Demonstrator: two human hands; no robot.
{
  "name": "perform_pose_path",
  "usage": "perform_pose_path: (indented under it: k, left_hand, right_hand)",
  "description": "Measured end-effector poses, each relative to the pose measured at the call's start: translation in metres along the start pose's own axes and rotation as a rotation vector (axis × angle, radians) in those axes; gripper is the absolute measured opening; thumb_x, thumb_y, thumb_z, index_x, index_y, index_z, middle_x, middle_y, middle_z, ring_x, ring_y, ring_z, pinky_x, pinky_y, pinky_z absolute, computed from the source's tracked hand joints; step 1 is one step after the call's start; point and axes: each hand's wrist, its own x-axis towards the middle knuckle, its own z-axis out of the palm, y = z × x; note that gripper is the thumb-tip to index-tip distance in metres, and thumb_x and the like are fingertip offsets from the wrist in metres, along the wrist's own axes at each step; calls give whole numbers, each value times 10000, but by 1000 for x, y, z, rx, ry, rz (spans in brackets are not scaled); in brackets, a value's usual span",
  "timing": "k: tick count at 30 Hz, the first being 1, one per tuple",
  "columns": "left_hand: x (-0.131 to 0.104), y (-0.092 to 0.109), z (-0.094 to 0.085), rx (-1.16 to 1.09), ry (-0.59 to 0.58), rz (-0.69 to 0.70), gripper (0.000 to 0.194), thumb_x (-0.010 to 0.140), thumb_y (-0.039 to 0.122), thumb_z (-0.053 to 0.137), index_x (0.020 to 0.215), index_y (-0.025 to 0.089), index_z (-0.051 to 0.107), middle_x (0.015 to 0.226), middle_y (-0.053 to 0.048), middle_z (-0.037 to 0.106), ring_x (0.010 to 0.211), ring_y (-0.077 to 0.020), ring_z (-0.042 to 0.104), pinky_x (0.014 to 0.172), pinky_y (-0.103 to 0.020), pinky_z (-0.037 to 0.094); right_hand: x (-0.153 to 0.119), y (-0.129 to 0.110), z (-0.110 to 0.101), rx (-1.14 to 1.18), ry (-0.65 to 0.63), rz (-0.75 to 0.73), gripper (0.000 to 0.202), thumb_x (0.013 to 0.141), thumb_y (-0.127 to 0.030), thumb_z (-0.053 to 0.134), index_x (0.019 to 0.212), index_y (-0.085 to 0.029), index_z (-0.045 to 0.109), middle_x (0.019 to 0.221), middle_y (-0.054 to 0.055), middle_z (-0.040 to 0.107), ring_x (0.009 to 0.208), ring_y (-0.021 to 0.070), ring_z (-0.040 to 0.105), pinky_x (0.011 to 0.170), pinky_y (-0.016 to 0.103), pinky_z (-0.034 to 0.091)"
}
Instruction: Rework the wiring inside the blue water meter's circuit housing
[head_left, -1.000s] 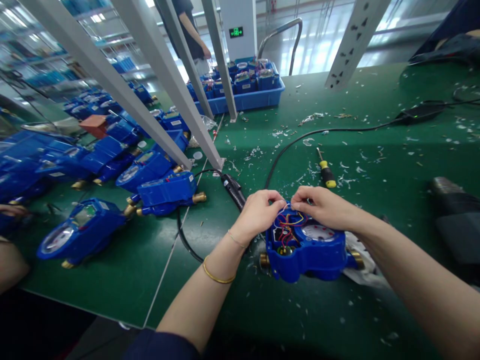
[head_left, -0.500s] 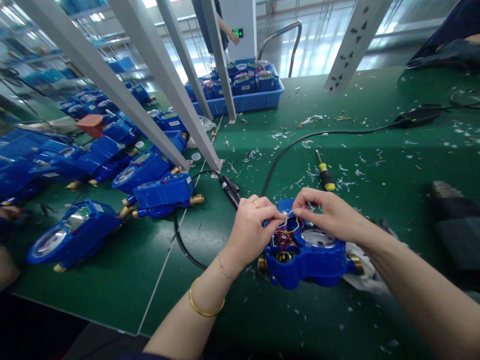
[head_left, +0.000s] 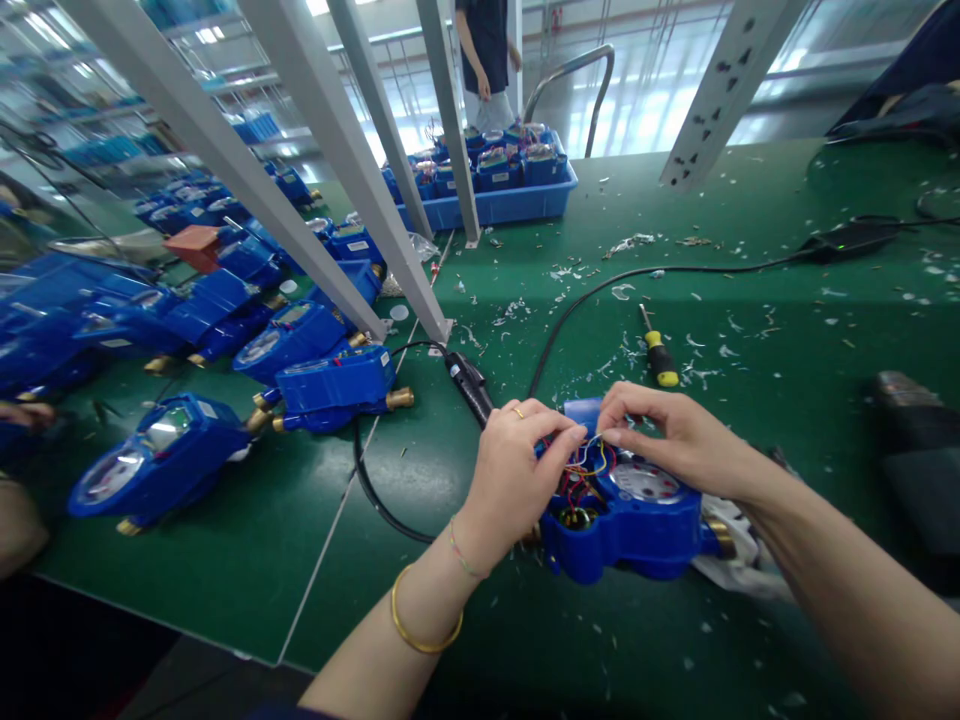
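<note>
Two bare hands at work over one open blue plastic water meter with brass end fittings [head_left: 626,520], lying on the green mat-covered surface [head_left: 525,640] near its front edge, centre-right of view. Meter's cover is off; white round dial face showing on its right half, a tangle of thin red, yellow and blue wires [head_left: 583,470] in the left half.

Left hand [head_left: 517,475]: fingers curled, thumb and forefinger tips pinched tog. on the wires above the meter's open cavity. Ring on one finger, gold bangle + thin bracelet at wrist.

Right hand [head_left: 667,435]: comes in from the right, thumb and forefinger pinched on the same wire bundle, tips almost meeting the left hand's. Other fingers bent loosely over the dial.

Crumpled clear plastic wrap [head_left: 731,555] under the meter's right end. Black-handled tool on a black cable [head_left: 469,380] lies just left of the left hand; cable loops round toward the front. Small screwdriver w/ yellow-and-black handle [head_left: 660,355] behind the meter, apart from it. White scraps and shavings scattered all over the surface.

Left side: many closed blue water meters [head_left: 334,380] in loose rows, nearest one well apart from the hands. Grey slanted metal frame posts [head_left: 360,200] cross above them. Far back: blue plastic tray of meter parts [head_left: 491,200], a person in dark top [head_left: 484,50] standing behind it.
</note>
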Motion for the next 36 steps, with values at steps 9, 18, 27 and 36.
perform_pose_path:
  k: [9,18,27,36]
  left_hand:
    - [5,1,10,-66,-76,-92,116,841,132,678,740,188,666,790,7,671,845,-173,612,804,-323,436]
    - [8,-10,10,-2,-118,-50,106,918,180,591,814,192,613,869,-12,644,917,-192,582,831,-348,430]
    - [20,-15,8,0,-198,-71,127,937,172,542,836,187,618,910,-27,654,913,-198,578,804,-340,433]
    - [27,-14,3,38,-229,-72,139,943,186,533,820,196,597,912,-18,661,919,-201,587,819,-341,430]
  right_hand:
    - [-1,0,-1,-49,22,13,224,902,-368,581,814,-191,686,873,45,633,822,158,588,763,303,451]
    - [10,1,-5,-219,-43,-39,165,894,-299,584,852,-190,700,876,51,622,834,163,570,764,311,446]
    - [21,3,1,-459,-69,-269,130,878,-188,521,783,-154,603,816,61,571,813,175,489,749,319,366]
    - [22,4,2,-427,-80,-276,144,911,-183,450,776,-166,496,785,45,520,786,166,433,730,321,338]
